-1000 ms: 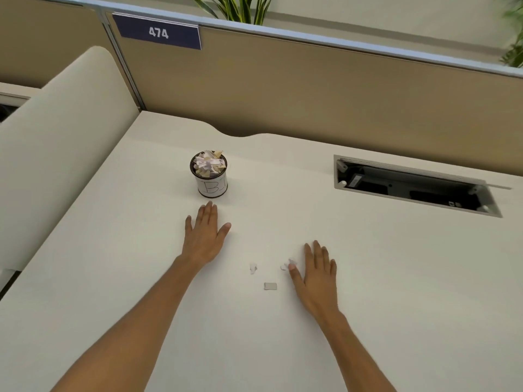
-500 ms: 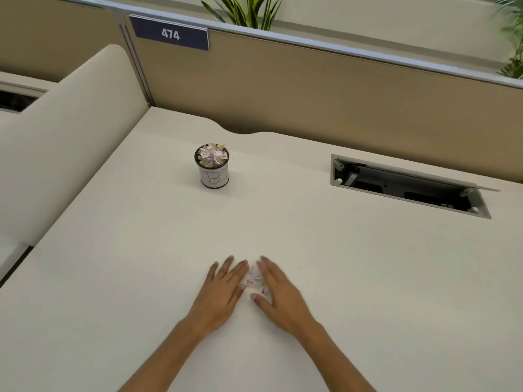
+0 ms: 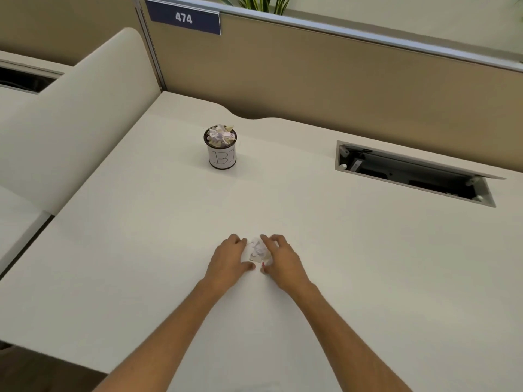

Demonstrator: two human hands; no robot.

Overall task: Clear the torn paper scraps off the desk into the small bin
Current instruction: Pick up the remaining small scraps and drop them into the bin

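A small heap of white torn paper scraps (image 3: 257,249) lies on the cream desk (image 3: 141,236), near its front. My left hand (image 3: 227,258) cups the heap from the left and my right hand (image 3: 280,258) from the right, fingers curled around it and touching it. The small bin (image 3: 220,158), a white cylinder with "BI" written on it, stands upright further back and a little to the left, apart from both hands. It is heaped to the rim with crumpled scraps.
An open cable hatch (image 3: 410,174) is sunk into the desk at the back right. A tan partition (image 3: 339,80) with a "474" sign (image 3: 184,18) closes the back. A curved cream divider (image 3: 70,114) borders the left side.
Both hands drew back from the bin area toward the desk front, swept the loose scraps together, and now curl around the gathered heap. The camera view shifted slightly.
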